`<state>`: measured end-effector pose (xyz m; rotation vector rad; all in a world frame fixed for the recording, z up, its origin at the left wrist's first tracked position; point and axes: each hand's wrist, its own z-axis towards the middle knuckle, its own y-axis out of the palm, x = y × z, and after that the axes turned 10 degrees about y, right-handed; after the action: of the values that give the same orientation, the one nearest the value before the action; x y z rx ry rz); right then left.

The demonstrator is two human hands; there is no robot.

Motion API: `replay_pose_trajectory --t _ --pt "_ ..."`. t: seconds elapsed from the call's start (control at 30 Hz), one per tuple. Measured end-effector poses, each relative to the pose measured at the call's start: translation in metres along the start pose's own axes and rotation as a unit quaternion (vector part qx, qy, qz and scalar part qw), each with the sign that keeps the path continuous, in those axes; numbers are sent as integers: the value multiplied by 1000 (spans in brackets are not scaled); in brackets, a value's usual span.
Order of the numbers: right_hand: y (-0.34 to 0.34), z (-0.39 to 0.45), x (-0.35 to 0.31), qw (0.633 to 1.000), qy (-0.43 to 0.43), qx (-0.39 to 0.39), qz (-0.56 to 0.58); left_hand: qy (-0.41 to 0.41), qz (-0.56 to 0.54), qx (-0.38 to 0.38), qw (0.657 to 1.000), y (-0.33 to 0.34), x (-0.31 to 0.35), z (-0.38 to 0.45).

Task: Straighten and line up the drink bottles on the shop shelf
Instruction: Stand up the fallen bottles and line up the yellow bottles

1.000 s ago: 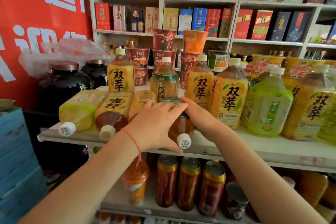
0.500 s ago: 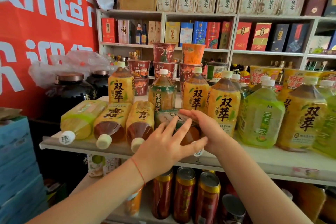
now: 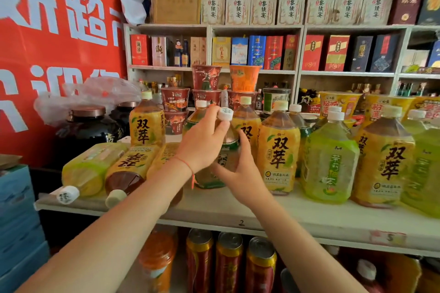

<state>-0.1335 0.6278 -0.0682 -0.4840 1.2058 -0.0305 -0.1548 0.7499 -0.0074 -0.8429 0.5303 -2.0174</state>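
Both hands are on one brown-tea bottle with a green label, near the middle of the white shelf. The bottle is close to upright, tipped a little, with its white cap at the top; whether its base touches the shelf is hidden behind the wrists. The left hand wraps the neck and shoulder – its grip is curled round the bottle just under the cap, and a red string sits on that wrist. The right hand holds the lower body from the right side, fingers curled round the label.

Left of it, three bottles lie on their sides with caps toward the shelf edge: a pale green one, a yellow-labelled brown one, and a third mostly hidden behind the left forearm. Behind these stands one upright yellow-labelled bottle.

Right of the held bottle, large bottles stand upright in a rough row – a yellow-labelled one just beside the right hand, then a green tea bottle, then another yellow one.

Instant noodle cups are stacked behind. Cans stand on the lower shelf. A red banner fills the left.
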Motion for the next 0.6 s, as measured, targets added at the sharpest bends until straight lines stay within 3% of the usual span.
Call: replay_pose_trajectory --t 0.13,0.23,0.33,0.43,0.53,0.6 --pt "14 11 0 986 -41 87 -139 -96 -177 21 979 10 -11 27" --pt "19 21 1 956 -25 134 -258 -159 -268 60 948 20 -18 35" --pt "20 25 8 904 -77 238 -346 -149 -236 21 960 23 -12 37" --pt "21 24 15 842 -213 311 -386 -133 -157 -49 977 0 -8 33" --pt "16 19 7 830 -310 231 -401 -115 -42 -21 992 -36 -24 14" --pt "16 14 -2 858 -291 68 -417 -108 13 30 994 -56 -40 -11"
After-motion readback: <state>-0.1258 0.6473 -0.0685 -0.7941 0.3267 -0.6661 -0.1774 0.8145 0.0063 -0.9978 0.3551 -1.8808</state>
